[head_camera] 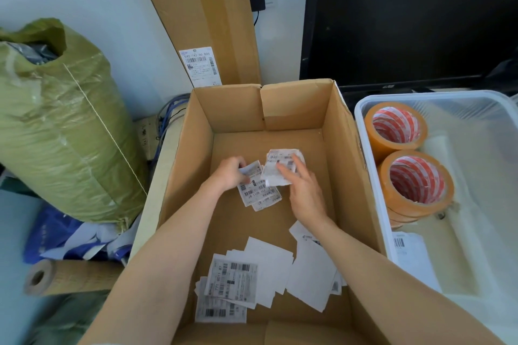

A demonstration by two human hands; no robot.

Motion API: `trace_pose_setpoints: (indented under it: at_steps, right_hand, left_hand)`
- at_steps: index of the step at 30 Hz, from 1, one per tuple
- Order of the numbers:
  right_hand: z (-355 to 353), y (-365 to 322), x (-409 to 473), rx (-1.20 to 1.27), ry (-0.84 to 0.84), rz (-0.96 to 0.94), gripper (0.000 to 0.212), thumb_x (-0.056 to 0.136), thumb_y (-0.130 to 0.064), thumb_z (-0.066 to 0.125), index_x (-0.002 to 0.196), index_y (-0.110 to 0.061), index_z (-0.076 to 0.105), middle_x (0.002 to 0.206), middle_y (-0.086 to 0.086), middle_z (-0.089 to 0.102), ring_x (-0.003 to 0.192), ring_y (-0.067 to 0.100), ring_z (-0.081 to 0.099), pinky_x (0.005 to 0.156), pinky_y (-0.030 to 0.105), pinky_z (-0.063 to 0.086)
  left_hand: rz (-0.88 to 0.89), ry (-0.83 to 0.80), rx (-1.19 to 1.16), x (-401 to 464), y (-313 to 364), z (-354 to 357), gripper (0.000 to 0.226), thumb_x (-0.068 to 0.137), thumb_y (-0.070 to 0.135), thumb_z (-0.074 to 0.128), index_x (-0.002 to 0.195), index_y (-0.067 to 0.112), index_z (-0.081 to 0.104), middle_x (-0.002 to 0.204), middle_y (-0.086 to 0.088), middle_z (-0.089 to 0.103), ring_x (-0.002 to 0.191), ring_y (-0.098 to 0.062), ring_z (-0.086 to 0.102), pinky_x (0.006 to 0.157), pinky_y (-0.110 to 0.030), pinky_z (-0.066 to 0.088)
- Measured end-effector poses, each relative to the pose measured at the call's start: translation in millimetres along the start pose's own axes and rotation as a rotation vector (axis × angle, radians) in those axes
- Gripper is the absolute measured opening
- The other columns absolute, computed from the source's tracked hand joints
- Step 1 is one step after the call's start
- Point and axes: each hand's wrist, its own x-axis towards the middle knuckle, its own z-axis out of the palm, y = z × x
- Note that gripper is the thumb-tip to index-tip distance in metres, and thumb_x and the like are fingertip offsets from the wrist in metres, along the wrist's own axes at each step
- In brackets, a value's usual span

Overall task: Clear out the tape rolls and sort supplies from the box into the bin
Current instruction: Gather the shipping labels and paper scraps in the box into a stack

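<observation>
Tape rolls (403,154) sit in our bin (476,204); both hands (229,171) (304,190) hold labels (260,193) in the box (347,148), more left

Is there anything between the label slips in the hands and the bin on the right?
Only the box's right wall stands between them; the slips held by the left hand and right hand must be lifted over it. The bin is open-topped, with two tape rolls at its left side.
</observation>
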Motion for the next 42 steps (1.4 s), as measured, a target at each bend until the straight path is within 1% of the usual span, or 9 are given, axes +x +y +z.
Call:
trace_pose_setpoints:
  at_steps: [5,9,15,17,20,23,26,33,42]
  right_hand:
    - [11,9,-10,-0.371,-0.385,-0.148,0.069,0.095,0.003,0.035,0.149,-0.038,0.023,0.162,-0.004,0.002,0.148,0.027,0.004,0.116,0.043,0.016]
    - [12,9,-12,-0.336,-0.477,-0.164,0.071,0.09,-0.006,0.043,0.151,-0.032,0.018,0.162,-0.005,0.003,0.148,0.023,-0.006,0.118,0.042,0.003]
    - [2,-2,-4,0.476,-0.282,0.215,0.079,0.08,0.008,0.054,0.149,-0.022,0.031,0.141,-0.004,0.043,0.135,0.012,0.036,0.11,0.034,0.036]
    - [0,-4,4,0.569,-0.16,0.338,0.08,0.082,0.005,0.059,0.15,-0.021,0.026,0.144,0.0,0.043,0.135,0.016,0.038,0.107,0.043,0.041]
    - [-4,-7,12,0.6,-0.107,0.381,0.075,0.086,0.0,0.063,0.149,-0.019,0.026,0.146,0.003,0.042,0.136,0.021,0.039,0.105,0.045,0.043]
    - [-9,-13,12,0.558,-0.01,0.265,0.044,0.085,0.009,0.057,0.124,-0.009,0.054,0.115,0.005,0.062,0.111,0.02,0.058,0.086,0.031,0.055]
    - [-9,-16,8,0.548,-0.018,0.22,0.033,0.083,0.01,0.058,0.11,-0.009,0.059,0.103,0.004,0.063,0.097,0.017,0.059,0.072,0.017,0.051]
    - [-1,-15,7,0.476,-0.132,0.275,0.046,0.088,0.011,0.047,0.129,-0.01,0.047,0.117,0.007,0.056,0.105,0.017,0.053,0.087,0.025,0.043]
    - [2,-19,5,0.384,-0.22,0.263,0.024,0.094,0.005,0.037,0.115,-0.007,0.044,0.105,0.005,0.05,0.1,0.022,0.052,0.074,0.025,0.041]
  left_hand:
    - [-0.168,0.027,-0.377,-8,-10,11,0.03,0.083,0.012,0.07,0.11,0.015,0.056,0.109,-0.006,0.063,0.099,-0.022,0.061,0.09,-0.037,0.05]
    - [-0.206,-0.005,-0.609,-20,-7,20,0.028,0.094,0.023,0.058,0.118,0.009,0.056,0.112,-0.012,0.066,0.1,-0.025,0.064,0.086,-0.037,0.054]
    - [-0.119,-0.066,-0.536,-31,3,28,0.025,0.082,0.008,0.071,0.105,0.013,0.062,0.11,-0.006,0.069,0.099,-0.021,0.065,0.092,-0.04,0.052]
    - [-0.073,-0.015,-0.514,-33,7,17,0.025,0.083,0.009,0.07,0.106,0.014,0.063,0.109,-0.004,0.069,0.097,-0.018,0.066,0.086,-0.035,0.053]
    - [0.054,0.066,-0.445,-43,17,-6,0.022,0.084,0.012,0.07,0.105,0.015,0.067,0.104,-0.001,0.07,0.092,-0.015,0.065,0.075,-0.027,0.051]
    - [0.142,0.145,-0.355,-58,27,-12,0.017,0.082,0.019,0.072,0.098,0.015,0.069,0.094,0.0,0.069,0.085,-0.014,0.062,0.071,-0.027,0.047]
    - [0.126,0.158,-0.466,-68,29,0,0.023,0.083,0.018,0.071,0.105,0.018,0.064,0.102,0.003,0.063,0.094,-0.011,0.057,0.076,-0.021,0.046]
    - [-0.022,0.17,-0.855,-79,30,31,0.048,0.092,-0.006,0.05,0.131,0.021,0.046,0.126,0.001,0.057,0.113,-0.01,0.051,0.088,-0.016,0.039]
    - [-0.1,0.068,-0.802,-81,34,46,0.033,0.1,0.007,0.038,0.129,0.015,0.05,0.122,-0.002,0.054,0.114,-0.015,0.047,0.093,-0.024,0.032]
